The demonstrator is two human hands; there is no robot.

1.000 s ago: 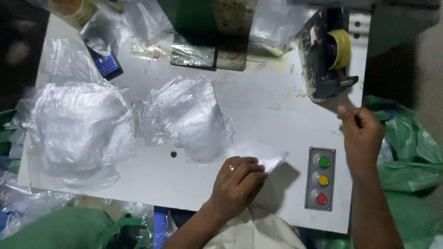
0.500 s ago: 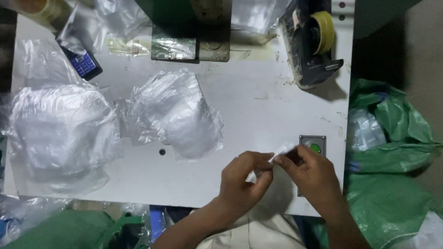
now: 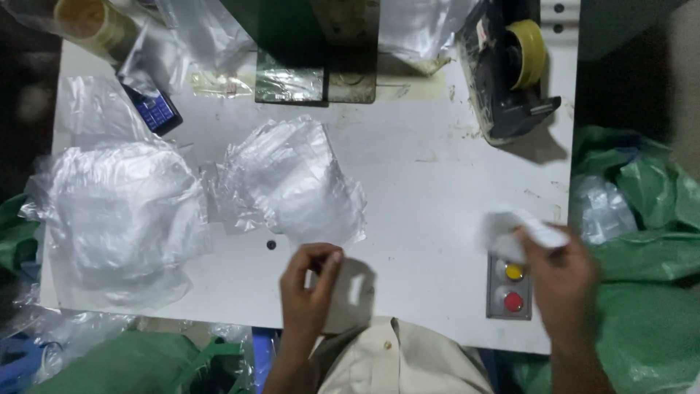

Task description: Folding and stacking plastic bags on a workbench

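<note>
My right hand (image 3: 561,288) is shut on a small white piece (image 3: 519,232), blurred, and holds it over the grey button panel (image 3: 508,286) at the table's front right. Over the front edge, my left hand (image 3: 308,288) has its thumb and fingers pinched together, and I see nothing in them. A heap of clear plastic bags (image 3: 292,182) lies just beyond the left hand. A bigger heap (image 3: 124,211) lies at the left.
On the white table (image 3: 430,175) a black tape dispenser (image 3: 510,80) stands at the back right. A dark phone (image 3: 153,111) lies at the back left, near a yellowish tape roll (image 3: 87,22). A dark machine base (image 3: 313,51) is at the back. Green sacks (image 3: 642,277) sit to the right.
Half a second ago both hands held the white piece together near the front edge. My right hand has now carried it right, over the button panel, and my left hand has let go.
</note>
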